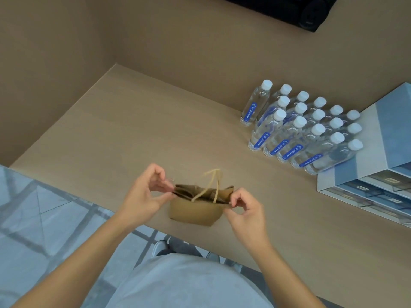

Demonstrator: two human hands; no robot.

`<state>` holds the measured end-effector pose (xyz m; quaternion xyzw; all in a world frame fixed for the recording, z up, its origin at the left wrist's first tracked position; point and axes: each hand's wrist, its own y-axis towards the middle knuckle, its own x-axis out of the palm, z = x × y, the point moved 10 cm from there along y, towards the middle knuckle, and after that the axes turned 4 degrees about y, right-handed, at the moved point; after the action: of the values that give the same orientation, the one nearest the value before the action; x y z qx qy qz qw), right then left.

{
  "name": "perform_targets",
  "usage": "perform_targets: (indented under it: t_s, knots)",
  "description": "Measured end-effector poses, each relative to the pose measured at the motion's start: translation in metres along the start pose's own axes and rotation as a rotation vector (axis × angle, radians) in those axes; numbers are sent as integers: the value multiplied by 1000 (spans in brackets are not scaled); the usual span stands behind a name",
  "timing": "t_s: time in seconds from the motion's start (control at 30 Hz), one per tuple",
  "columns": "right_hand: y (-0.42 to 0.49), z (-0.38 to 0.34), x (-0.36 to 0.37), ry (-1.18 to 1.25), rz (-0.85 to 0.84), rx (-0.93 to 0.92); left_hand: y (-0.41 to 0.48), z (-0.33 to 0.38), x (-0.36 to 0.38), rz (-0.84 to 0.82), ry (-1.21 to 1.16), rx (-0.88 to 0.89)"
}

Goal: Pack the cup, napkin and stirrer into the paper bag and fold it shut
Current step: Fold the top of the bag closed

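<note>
A small brown paper bag stands near the front edge of the wooden counter. Its top is pressed nearly flat, and its pale twisted handles stick up from the middle. My left hand pinches the left end of the bag's top edge. My right hand pinches the right end of that edge. No cup, napkin or stirrer shows; what the bag holds is hidden.
Several water bottles with white caps stand in rows at the right. Beside them sits a blue and white drawer box. Brown walls close off the counter at the back and left. A tiled floor lies below the counter's edge.
</note>
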<state>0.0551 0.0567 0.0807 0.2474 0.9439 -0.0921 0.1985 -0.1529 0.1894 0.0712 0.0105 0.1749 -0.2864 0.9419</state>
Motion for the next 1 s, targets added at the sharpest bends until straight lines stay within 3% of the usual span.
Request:
perform_targets:
  t_s: [0.17, 0.23, 0.3, 0.43, 0.6, 0.77, 0.9, 1.0]
  knots:
    - [-1, 20, 0, 231, 88, 54, 0, 13, 6, 28, 206, 190]
    - [-2, 14, 1, 98, 84, -10, -2, 21, 6, 82, 332, 301]
    - [-3, 11, 9, -72, 17, -52, -4, 20, 17, 27, 476, 385]
    - [-5, 4, 32, -188, -96, -76, -2, 6, 31, -88, 526, 242]
    - [1, -7, 43, -292, -16, -144, 6, 17, 26, -41, 515, 294]
    - [14, -32, 68, -348, -47, -224, 12, 28, 40, -102, 515, 355]
    - [21, -31, 68, -432, -120, -216, 22, 23, 26, -123, 570, 340]
    - [19, -13, 40, -445, -63, -144, 22, 16, 17, -150, 553, 324]
